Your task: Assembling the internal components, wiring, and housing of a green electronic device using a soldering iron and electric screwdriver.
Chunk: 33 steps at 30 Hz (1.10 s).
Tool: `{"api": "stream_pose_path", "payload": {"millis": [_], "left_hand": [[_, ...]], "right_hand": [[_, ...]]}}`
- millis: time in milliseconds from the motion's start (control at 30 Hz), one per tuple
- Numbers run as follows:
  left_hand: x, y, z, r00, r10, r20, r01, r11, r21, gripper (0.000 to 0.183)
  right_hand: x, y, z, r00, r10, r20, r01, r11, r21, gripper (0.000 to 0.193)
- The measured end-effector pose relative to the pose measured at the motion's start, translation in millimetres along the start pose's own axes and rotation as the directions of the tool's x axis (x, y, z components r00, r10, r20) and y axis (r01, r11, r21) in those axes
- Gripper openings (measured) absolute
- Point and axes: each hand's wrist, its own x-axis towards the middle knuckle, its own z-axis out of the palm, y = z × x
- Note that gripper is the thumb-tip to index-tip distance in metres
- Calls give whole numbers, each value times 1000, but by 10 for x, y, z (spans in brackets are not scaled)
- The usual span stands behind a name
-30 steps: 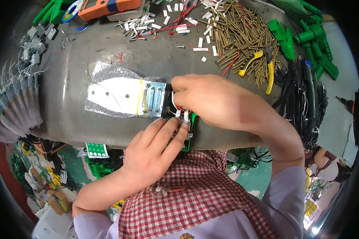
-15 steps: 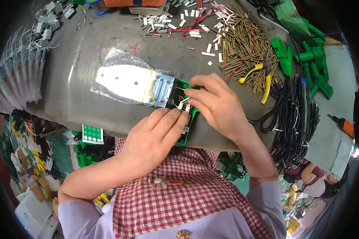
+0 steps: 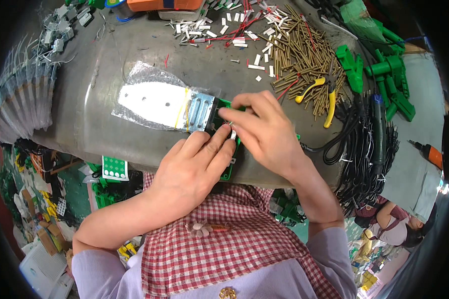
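Observation:
A green plastic housing (image 3: 226, 174) lies open near the table's front edge, its inside mostly hidden by my hands. Its far left end meets a ribbed metal piece (image 3: 201, 112) and a bright flat plate (image 3: 149, 103) in clear wrap, bound with a yellow rubber band (image 3: 183, 107). My left hand (image 3: 192, 162) reaches in with fingers closed together, their tips pressed on thin wires with a white sleeve (image 3: 233, 135). Over the same spot, my right hand (image 3: 264, 127) has its fingers curled in a pinch; what lies between the tips is hidden.
Long brass-coloured screws (image 3: 297, 55) and yellow-handled pliers (image 3: 330, 102) lie at the far right, beside white sleeves with red wires (image 3: 239, 41). Black cables (image 3: 361, 149) and green plastic parts (image 3: 391, 70) line the right side. Wrapped plates (image 3: 27, 99) stand at the left.
My right hand has shifted slightly left over the housing, its index finger reaching further in. The left fingertips have moved a little deeper among the wires.

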Motion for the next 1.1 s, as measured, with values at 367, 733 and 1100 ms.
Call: {"api": "stream_pose_path", "payload": {"millis": [367,733,1100], "left_hand": [[54,58,-66,997,-9,80,13,999,-50,53],[10,41,-46,998,8,67,-7,1000,-18,57],[22,1,-34,999,46,27,-46,999,14,45]], "right_hand": [[-86,-10,-35,995,-91,45,97,986,-137,30],[-465,1592,-1753,784,540,-306,-599,530,-601,39],[65,405,-1223,824,358,-438,-497,828,-259,23]]}}
